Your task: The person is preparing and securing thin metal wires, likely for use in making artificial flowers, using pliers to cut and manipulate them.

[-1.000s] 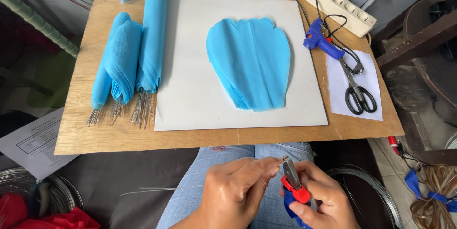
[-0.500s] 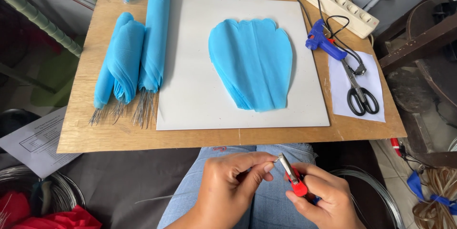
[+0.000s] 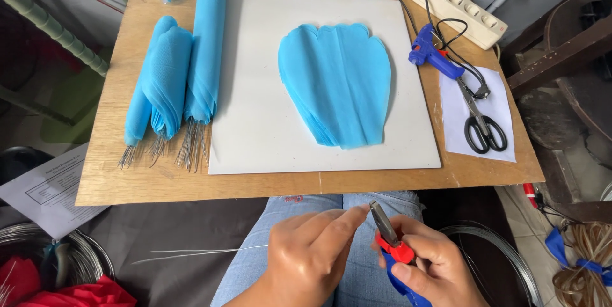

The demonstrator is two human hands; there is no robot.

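From the left: thin wire (image 3: 191, 253) lies across my lap below the bench (image 3: 306, 182), and my left hand (image 3: 312, 253) has its fingers (image 3: 347, 218) pinched shut at the tip of the pliers (image 3: 390, 237), on a wire end too fine to make out. My right hand (image 3: 433, 269) is closed round the red and blue handles. I judge the step goes best with the left pinch close to the tip and the right squeezing evenly.

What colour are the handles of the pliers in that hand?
Red and blue, on the pliers in the right hand; head view.
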